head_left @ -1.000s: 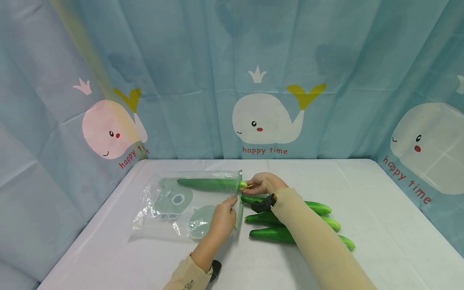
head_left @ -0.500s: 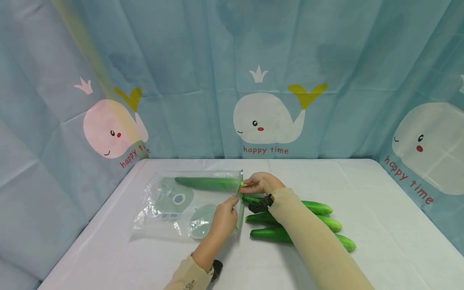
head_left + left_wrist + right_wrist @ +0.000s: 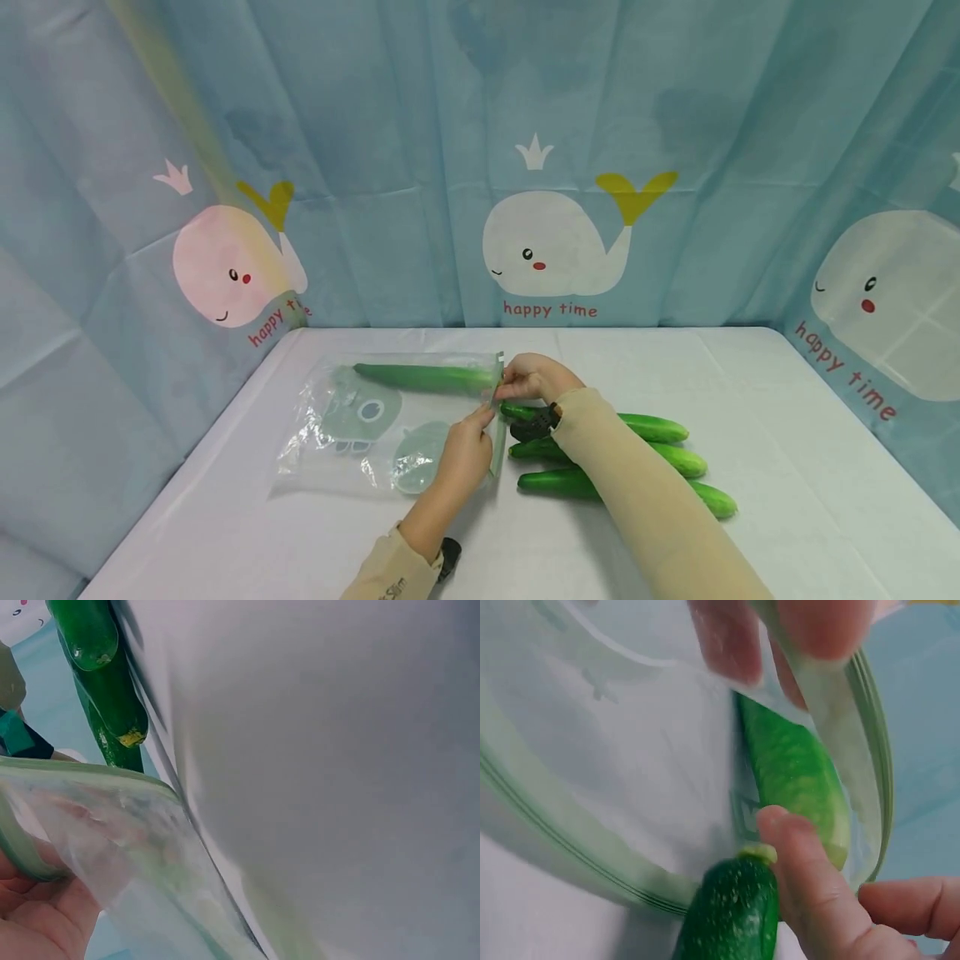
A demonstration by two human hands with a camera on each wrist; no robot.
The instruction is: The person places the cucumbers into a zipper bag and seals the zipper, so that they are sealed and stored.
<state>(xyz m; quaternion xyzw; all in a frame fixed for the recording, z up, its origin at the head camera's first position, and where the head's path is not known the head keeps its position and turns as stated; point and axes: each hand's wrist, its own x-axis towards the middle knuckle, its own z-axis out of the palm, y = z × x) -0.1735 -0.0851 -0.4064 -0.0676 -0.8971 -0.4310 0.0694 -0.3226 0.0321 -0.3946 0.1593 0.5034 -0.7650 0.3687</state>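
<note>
A clear zip bag (image 3: pixel 341 471) with green printed figures lies flat on the table, its mouth towards the right. At the mouth's edge, my left hand (image 3: pixel 467 450) pinches the film; its fingers also show at the top of the right wrist view. Inside the bag, along its far side, lies a long green cucumber (image 3: pixel 420 377). My right hand (image 3: pixel 542 377) is at the mouth, an extended finger (image 3: pixel 806 870) touching the pale end of that cucumber (image 3: pixel 802 780). Beneath the right forearm, several loose cucumbers (image 3: pixel 558 483) lie side by side, partly hidden by the sleeve.
White cloth covers the table (image 3: pixel 810 467). A pale blue curtain (image 3: pixel 390 167) printed with whales surrounds its back and sides. The nearest loose cucumber (image 3: pixel 731 915) has its dark stem end close to the bag's mouth. Black straps (image 3: pixel 536 423) sit on both wrists.
The cucumber in the bag has slid left, its pale end now inside the mouth. My right hand has moved slightly left with it. My left hand stays on the bag's edge.
</note>
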